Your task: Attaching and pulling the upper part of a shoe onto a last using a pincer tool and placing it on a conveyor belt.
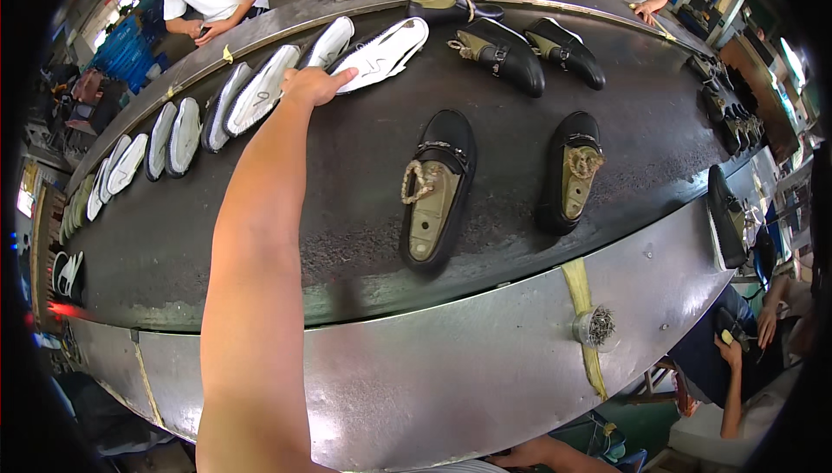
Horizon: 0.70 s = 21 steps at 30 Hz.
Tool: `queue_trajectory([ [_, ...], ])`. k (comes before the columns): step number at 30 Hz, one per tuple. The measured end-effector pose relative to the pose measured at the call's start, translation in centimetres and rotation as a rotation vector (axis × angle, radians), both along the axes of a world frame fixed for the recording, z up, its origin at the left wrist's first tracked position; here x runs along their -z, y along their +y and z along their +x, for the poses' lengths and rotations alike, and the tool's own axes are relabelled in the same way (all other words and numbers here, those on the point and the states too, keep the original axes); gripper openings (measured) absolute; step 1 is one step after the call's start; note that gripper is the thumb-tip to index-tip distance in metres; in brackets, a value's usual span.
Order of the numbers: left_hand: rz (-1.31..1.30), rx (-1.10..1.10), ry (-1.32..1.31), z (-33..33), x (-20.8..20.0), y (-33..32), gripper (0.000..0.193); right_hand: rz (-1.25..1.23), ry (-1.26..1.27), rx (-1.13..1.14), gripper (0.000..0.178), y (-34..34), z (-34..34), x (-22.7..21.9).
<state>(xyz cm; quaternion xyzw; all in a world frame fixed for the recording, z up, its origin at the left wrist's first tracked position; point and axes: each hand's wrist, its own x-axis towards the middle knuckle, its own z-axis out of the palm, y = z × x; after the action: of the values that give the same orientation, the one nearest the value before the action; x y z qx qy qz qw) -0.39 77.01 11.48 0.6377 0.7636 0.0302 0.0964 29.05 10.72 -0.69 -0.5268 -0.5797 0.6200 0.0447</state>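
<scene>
My left hand (316, 86) reaches to the far left side of the conveyor belt. Its fingers are closed at the near end of a flat, white shoe upper (386, 55) with a dark edge, the thumb lying against it. More white shoe uppers (262, 90) lie in a row leftward from there. My right hand (513, 457) shows only partly at the bottom edge, beside a small dark thing; its fingers are not clear. Two black loafers, a left one (446, 139) and a right one (579, 126), rest on the belt with olive lasts and rope loops inside.
Black loafers (503, 57) lie at the far side of the dark belt (364, 170). On the metal ledge (477, 369) stands a clear cup of nails (598, 326). A black shoe (726, 217) is at the right. Co-workers sit across the belt and at the lower right.
</scene>
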Motion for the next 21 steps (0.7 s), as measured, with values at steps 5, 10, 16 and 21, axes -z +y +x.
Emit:
queue_trajectory([
  [5, 0.093, 0.144, 0.072, -0.9, -0.1, -4.1, 0.099, -0.046, -0.079, -0.043, 0.064, 1.5, -0.9, -2.2],
  [10, 0.086, 0.148, 0.092, -5.2, -4.0, -17.2, 0.089, 0.056, -0.146, -0.122, 0.055, -2.2, -1.2, -2.0],
  [16, 0.201, 0.214, 0.083, -13.3, -9.1, -37.7, 0.074, 0.101, -0.17, -0.172, 0.058, -8.1, -1.4, -2.5],
  [21, 0.277, 0.125, -0.028, -17.6, -10.8, -54.9, 0.061, 0.172, -0.251, -0.241, 0.061, -13.6, -1.9, -4.1],
])
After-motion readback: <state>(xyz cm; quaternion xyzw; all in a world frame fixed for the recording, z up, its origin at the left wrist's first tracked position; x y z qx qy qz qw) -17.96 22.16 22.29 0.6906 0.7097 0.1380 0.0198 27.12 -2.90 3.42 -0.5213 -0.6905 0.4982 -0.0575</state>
